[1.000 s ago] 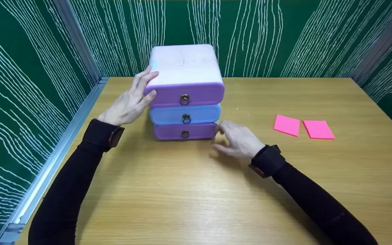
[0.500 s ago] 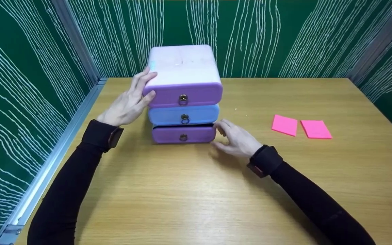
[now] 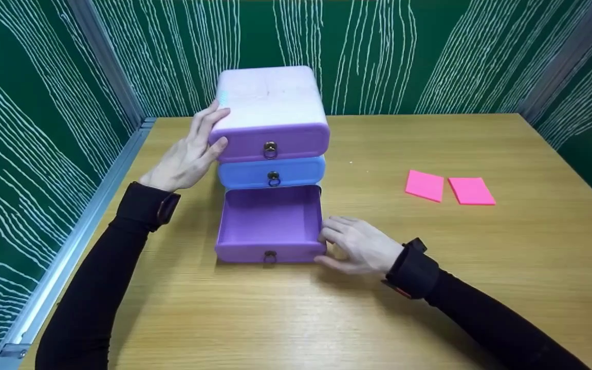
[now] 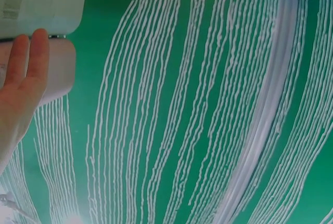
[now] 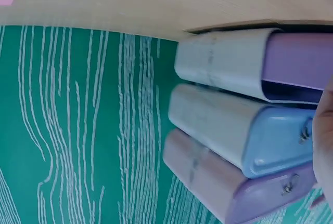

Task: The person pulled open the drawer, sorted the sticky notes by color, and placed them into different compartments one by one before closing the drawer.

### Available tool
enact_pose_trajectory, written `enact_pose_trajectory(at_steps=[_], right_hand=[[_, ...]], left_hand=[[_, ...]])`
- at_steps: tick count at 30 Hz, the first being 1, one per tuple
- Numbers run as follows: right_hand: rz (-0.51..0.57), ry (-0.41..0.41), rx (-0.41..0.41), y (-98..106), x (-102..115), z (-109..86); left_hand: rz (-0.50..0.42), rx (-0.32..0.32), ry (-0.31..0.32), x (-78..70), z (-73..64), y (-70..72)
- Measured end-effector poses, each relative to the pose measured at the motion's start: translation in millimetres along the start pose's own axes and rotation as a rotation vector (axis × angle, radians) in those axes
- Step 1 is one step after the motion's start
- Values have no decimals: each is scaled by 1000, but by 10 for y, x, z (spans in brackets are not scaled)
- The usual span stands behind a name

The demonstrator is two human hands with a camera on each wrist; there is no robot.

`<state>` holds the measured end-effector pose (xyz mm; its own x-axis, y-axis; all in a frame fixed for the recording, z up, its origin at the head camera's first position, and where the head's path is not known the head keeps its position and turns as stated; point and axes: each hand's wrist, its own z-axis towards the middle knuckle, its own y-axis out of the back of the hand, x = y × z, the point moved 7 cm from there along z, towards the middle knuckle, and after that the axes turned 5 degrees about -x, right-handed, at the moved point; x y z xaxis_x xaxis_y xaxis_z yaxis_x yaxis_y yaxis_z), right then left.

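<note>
- jutting from the stack (image 3: 273,97), purple bottom drawer (image 3: 244,253), pinched by right grip (image 3: 360,246)
- left grip (image 3: 183,160) touches the stack, fingers straight
- pink squares (image 3: 424,185) on the counter (image 3: 214,318), rightward; green wall (image 3: 373,31) behind

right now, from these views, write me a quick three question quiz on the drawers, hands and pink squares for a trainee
1. Which drawer stands open?
A) top
B) middle
C) bottom
2. How many pink squares lie on the table?
3. True or false: the left hand is holding one of them.

Key:
1. C, the bottom drawer.
2. Two.
3. False; it rests against the top box.
</note>
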<state>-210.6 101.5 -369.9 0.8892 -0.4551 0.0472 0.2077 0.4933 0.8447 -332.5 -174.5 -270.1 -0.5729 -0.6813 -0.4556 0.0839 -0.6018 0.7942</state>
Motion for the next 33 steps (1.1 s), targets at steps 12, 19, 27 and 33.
enact_pose_trajectory(at_steps=[12,19,27,33], right_hand=[[-20,-340,36,318,-1360,-680],[-65,-822,290,496,-2161,-1387],[-161,-746,216,524,-2012,-1232],[-122,-663,152,498,-1753,-895]], left_hand=[[-12,0,-2,35,10,-10],[-8,-2,-3,45,10,-11],[-2,-29,-22,40,45,4],[-6,-25,-4,55,9,-12]])
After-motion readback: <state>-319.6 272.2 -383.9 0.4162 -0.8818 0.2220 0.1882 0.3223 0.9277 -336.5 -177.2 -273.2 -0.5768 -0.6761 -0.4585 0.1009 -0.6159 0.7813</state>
